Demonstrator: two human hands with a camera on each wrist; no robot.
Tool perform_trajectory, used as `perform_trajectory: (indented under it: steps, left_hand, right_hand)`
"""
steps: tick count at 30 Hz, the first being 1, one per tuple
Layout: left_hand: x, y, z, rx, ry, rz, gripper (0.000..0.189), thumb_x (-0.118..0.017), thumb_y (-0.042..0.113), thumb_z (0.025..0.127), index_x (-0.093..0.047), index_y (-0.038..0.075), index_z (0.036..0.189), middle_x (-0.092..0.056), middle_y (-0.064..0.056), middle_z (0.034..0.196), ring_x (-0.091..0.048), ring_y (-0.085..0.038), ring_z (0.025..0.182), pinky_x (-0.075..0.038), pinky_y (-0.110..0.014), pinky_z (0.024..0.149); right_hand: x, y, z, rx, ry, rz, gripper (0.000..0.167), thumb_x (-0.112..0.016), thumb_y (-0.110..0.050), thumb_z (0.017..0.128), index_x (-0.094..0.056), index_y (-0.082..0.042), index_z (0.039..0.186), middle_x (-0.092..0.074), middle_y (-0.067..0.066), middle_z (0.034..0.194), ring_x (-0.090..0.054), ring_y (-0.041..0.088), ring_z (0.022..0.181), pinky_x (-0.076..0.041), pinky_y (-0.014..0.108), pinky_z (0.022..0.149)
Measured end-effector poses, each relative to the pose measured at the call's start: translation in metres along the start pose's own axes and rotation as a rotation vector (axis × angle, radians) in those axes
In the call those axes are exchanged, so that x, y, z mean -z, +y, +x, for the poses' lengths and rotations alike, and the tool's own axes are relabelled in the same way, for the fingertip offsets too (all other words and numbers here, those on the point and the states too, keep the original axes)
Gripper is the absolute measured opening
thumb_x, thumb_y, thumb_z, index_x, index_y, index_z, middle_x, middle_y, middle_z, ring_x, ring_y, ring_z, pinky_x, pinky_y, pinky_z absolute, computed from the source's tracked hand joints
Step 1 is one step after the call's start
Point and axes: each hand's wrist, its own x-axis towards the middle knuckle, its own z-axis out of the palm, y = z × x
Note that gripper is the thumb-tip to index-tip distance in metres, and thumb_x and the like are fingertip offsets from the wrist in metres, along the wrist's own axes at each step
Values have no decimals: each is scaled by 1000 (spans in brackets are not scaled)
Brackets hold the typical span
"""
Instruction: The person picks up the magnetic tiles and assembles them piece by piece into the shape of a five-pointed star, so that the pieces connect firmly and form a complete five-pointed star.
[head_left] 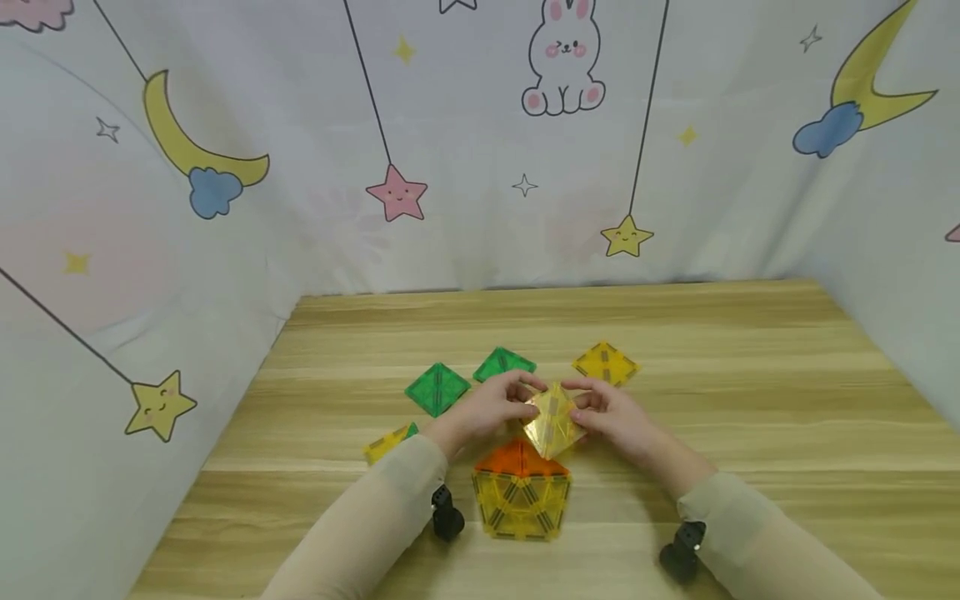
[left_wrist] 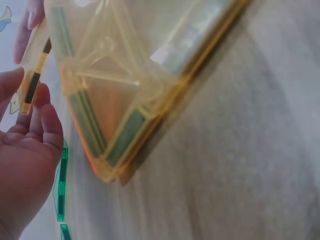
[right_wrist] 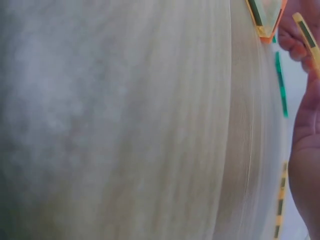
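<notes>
Yellow and translucent, the diamond-shaped piece [head_left: 553, 423] shines between the fingers [head_left: 528, 378].

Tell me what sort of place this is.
Probably a children's play area, or a booth styled like one: a cartoon backdrop hangs behind a wood-grain table with coloured tiles on it.

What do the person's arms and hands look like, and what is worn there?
The left hand and right hand wear no gloves. The left sleeve and right sleeve are plain cream, ending short of the hands. At each sits a small black device.
</notes>
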Motion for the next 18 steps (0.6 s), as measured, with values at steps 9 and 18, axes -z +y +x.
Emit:
perform_trajectory:
  steps: [9,18]
  left_hand:
    - [1,-3,1,-20,9,-31,33,-59,10,92,-55,13,125,-61,-6,98,-58,-16,87,-48,-31,78]
    - [1,-1,1,-21,-34,-103,28,-59,6,92,-57,7,120,-61,-7,97,-59,-16,87,-50,-30,77]
  right_hand:
    - [-1,-1,0,-27,12,-65,47,-57,-9,93,-40,4,134,-60,9,94,-57,17,78,-49,31,65]
    - [-2,-1,-2,-34,5,-40,47,-58,-4,90,-39,8,132,-62,6,90,-55,13,70,-46,27,61]
